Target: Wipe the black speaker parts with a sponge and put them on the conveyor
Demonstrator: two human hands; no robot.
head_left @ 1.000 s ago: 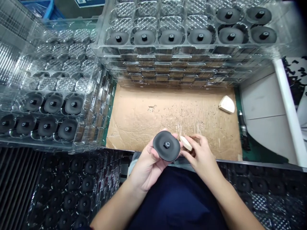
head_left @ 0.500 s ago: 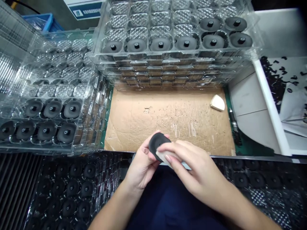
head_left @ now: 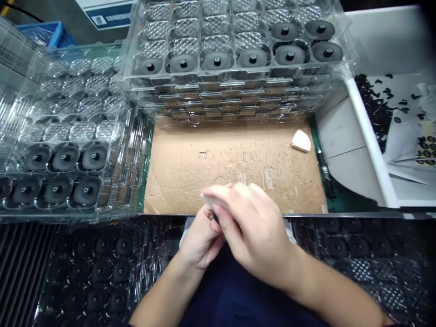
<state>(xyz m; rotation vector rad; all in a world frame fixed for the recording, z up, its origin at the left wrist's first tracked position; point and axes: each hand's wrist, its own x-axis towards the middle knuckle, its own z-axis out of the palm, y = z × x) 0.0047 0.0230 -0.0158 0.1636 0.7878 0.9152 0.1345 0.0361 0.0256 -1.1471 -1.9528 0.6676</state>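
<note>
My left hand [head_left: 200,240] and my right hand [head_left: 254,231] are pressed together above my lap, at the front edge of a cardboard sheet [head_left: 235,168]. Only a dark sliver of the black rubber disc [head_left: 214,217] shows, held in my left hand and mostly hidden by my right. A pale wedge-shaped sponge [head_left: 208,197] sits blurred under my right fingers, against the disc. A second pale wedge sponge [head_left: 301,141] lies on the cardboard at the far right.
Stacked clear plastic trays [head_left: 235,77] holding black discs stand behind the cardboard, with more trays [head_left: 61,172] at the left and low on both sides. A dark metal-tipped tool [head_left: 323,172] lies on a green mat. A white bin [head_left: 369,141] of black scraps stands at the right.
The disc has turned and sunk out of sight between my hands. My right hand has closed over it with the pale sponge. The view has drifted slightly.
</note>
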